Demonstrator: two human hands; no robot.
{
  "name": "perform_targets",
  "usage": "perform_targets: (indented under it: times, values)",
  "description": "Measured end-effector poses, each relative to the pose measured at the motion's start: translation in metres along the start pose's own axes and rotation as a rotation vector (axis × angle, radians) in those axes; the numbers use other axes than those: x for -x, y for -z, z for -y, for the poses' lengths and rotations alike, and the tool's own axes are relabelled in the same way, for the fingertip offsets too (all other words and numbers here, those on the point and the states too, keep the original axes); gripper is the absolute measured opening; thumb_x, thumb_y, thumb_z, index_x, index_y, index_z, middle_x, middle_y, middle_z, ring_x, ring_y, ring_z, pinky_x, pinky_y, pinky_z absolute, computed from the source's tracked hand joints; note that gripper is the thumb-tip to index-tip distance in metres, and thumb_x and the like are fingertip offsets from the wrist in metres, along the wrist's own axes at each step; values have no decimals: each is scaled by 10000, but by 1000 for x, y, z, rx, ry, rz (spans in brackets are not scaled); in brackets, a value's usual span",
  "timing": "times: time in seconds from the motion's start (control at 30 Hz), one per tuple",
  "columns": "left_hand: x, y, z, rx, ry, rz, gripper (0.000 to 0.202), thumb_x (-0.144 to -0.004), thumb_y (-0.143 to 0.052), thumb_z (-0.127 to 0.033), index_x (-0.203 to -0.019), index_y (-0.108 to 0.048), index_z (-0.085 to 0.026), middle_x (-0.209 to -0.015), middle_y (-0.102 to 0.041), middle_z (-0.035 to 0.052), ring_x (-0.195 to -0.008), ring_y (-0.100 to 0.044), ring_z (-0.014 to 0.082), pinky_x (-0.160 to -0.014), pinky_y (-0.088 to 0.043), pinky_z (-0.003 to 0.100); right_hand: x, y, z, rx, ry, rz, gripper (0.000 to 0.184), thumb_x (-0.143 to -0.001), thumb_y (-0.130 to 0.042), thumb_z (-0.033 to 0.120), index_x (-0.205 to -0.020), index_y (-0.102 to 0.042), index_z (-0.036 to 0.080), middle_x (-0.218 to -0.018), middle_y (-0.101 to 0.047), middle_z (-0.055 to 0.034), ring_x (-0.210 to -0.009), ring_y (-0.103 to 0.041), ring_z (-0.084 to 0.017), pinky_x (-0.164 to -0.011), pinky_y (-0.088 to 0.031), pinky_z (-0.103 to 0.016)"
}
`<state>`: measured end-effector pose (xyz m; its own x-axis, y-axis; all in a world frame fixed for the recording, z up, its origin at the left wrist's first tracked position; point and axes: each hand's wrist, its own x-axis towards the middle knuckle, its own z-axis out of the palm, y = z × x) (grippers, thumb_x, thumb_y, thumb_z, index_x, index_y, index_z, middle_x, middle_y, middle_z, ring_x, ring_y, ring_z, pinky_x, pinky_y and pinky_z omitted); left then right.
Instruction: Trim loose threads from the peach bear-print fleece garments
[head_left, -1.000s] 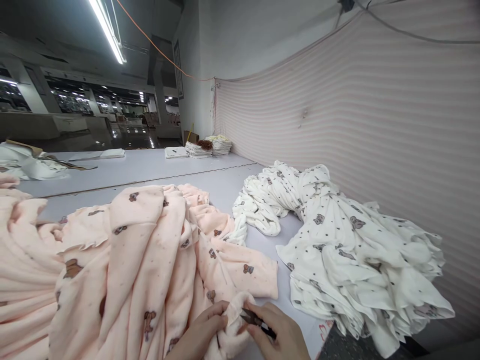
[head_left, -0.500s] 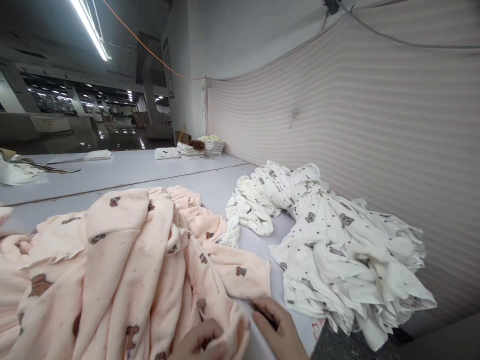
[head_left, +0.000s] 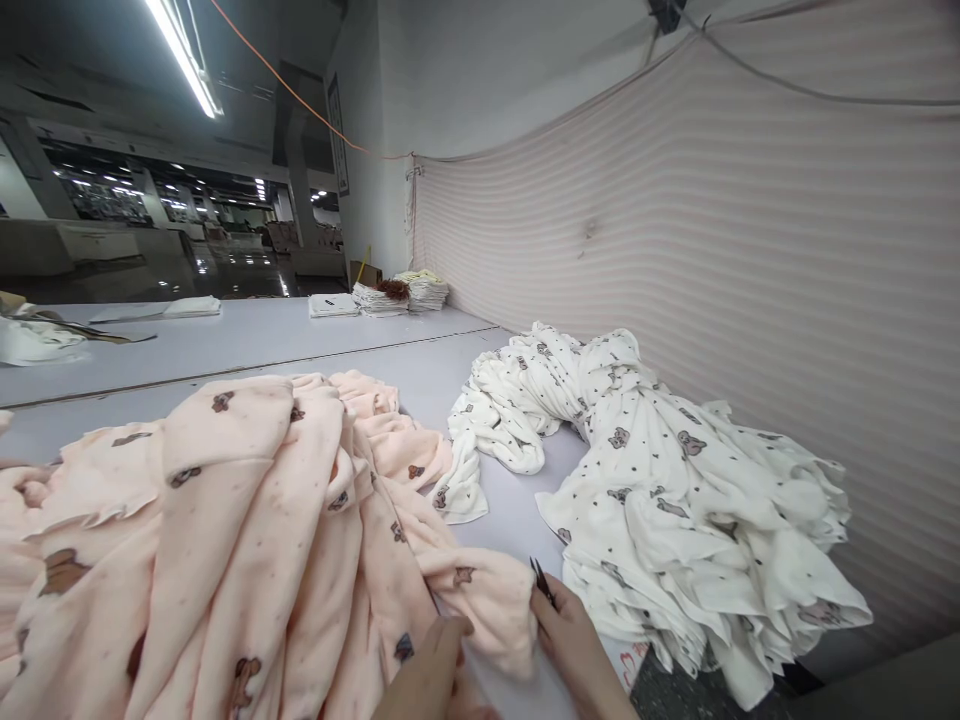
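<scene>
Pink plush fabric [head_left: 225,520] with brown bear prints is heaped in front of me, and one of its pieces stretches right like a sleeve [head_left: 491,590]. My left hand [head_left: 427,665] is closed on the pink fabric below that piece. My right hand [head_left: 566,630] is closed around dark thread snips [head_left: 541,580], their pointed tips sticking up past the fingers. Its fingertips also touch the right end of the pink piece. The handle of the snips is hidden in the hand.
White fabric [head_left: 690,500] with grey bear prints lies bunched at the right, partly hanging over the table edge. Folded white stacks [head_left: 397,295] stand at the back of the pale table [head_left: 262,340]. A striped cloth [head_left: 675,230] covers the wall on the right.
The pink sleeve-like piece has been pulled together and bunched toward the right hand. My right hand has risen slightly and the snips' tips now show. The left hand has moved slightly right.
</scene>
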<state>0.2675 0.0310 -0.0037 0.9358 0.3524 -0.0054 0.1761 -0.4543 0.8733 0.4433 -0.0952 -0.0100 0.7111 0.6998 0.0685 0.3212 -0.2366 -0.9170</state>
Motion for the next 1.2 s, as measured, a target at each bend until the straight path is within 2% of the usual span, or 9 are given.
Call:
perform_targets:
  times: [0.13, 0.2, 0.3, 0.4, 0.53, 0.6, 0.7, 0.87, 1.2]
  values:
    - [-8, -17, -11, -70, -53, -331, 448, -719, -655, -369, -1114, -524, -202, -1003, -618, 96, -895, -601, 275, -779, -487, 384, 22, -20, 7, -255, -34, 85, 321, -859, -515, 468, -835, -625, 168, -711, -643, -18, -722, -617, -186, -662, -479, -248]
    - [-8, -19, -13, -118, -105, -427, 344, -804, -546, -301, -1132, -524, -199, -1063, -613, 120, -993, -582, 285, -863, -467, 427, 32, -24, 12, -174, 14, -17, 280, -840, -554, 455, -795, -624, 187, -704, -647, -10, -700, -613, -182, -638, -463, -233]
    - [-5, -11, -12, -183, -246, -467, 436, -837, -442, -164, -1268, -495, -214, -1276, -544, 136, -1198, -487, 272, -987, -410, 429, 43, -26, 17, 90, 159, -274, 242, -862, -521, 440, -885, -625, 223, -792, -687, -18, -722, -636, -194, -657, -451, -249]
    - [-4, -1, -15, 4, -200, -344, 459, -797, -460, -130, -1233, -561, -228, -1171, -618, 102, -1086, -552, 243, -927, -443, 366, 45, -27, 20, 315, 309, -396, 217, -894, -481, 426, -911, -591, 239, -781, -681, -14, -689, -635, -199, -660, -438, -276]
    - [-8, 8, -29, 771, 180, -23, 316, -679, -463, -109, -886, -693, -173, -792, -668, 35, -801, -596, 195, -741, -451, 282, 35, -29, 30, 475, 374, -412, 195, -913, -456, 392, -858, -556, 234, -757, -626, -20, -651, -609, -198, -619, -428, -283]
    - [-8, 10, -34, 1147, 291, 89, 291, -611, -476, -95, -808, -685, -138, -735, -657, 33, -732, -587, 167, -702, -435, 248, 31, -26, 36, 439, 310, -311, 202, -908, -468, 379, -797, -551, 232, -775, -599, -18, -676, -608, -182, -614, -438, -261]
    - [-6, 13, -36, 1427, 272, 117, 273, -608, -514, -103, -820, -685, -94, -737, -662, 56, -731, -589, 161, -734, -430, 244, 34, -19, 44, 287, 218, -70, 187, -886, -517, 372, -804, -609, 231, -783, -586, -5, -730, -617, -160, -656, -464, -226]
    - [3, 18, -36, 1483, 183, 184, 391, -672, -493, -138, -1026, -646, -77, -819, -694, 90, -841, -638, 237, -827, -435, 332, 52, -14, 50, 234, 269, 52, 306, -853, -550, 344, -1139, -645, 294, -869, -619, -11, -798, -638, -157, -682, -474, -210]
    - [18, 22, -34, 1380, 164, 203, 406, -654, -498, -215, -1016, -639, -99, -821, -687, 77, -864, -636, 227, -826, -438, 323, 60, -20, 75, 300, 258, 109, 256, -838, -555, 352, -1014, -716, 259, -845, -668, -32, -772, -649, -175, -674, -469, -213]
